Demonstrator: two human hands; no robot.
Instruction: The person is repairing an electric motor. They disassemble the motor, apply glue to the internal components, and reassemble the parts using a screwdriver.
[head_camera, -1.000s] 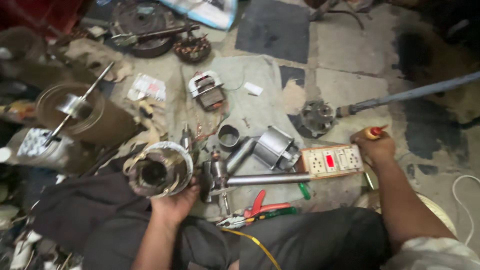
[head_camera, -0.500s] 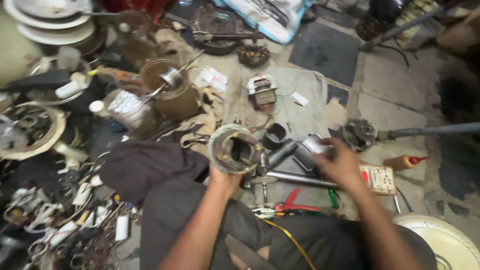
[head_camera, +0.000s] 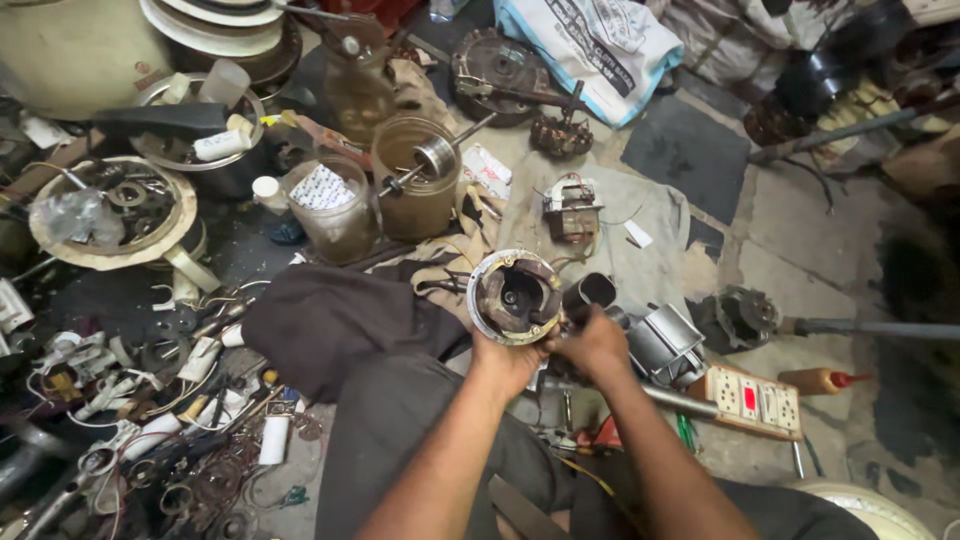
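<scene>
A: Concrete floor (head_camera: 790, 270), stained and dusty, is serving as the work area; a grey cloth (head_camera: 640, 225) is lying over part of it, with parts scattered all round. What is being worked on?

B: A round motor housing (head_camera: 515, 297), held up over the lap, open face turned toward the camera. The left hand (head_camera: 505, 362) is cupping it from below, grip wrapped around the lower rim. The right hand (head_camera: 592, 342) is pressing against its right edge, fingers curled; whether they are pinching a small part I cannot tell.

A: Step in hand?

B: Judging by the pose, the person is fitting or freeing something at the rim. Next move would likely call for a steady left-hand hold while the right works in close.

A: Materials?

B: Housing is looking like pale cast metal, ring-shaped, with rusty brown parts and a dark centre hole inside. Just right of it a short black tube (head_camera: 590, 291) and a ribbed silver metal block (head_camera: 665, 345) are lying on the floor. Nearby, a cream socket board (head_camera: 752, 400) with a red switch, and an orange-handled screwdriver (head_camera: 820, 380). Left of the cloth, two murky jars (head_camera: 415, 180), one holding a shaft.
</scene>
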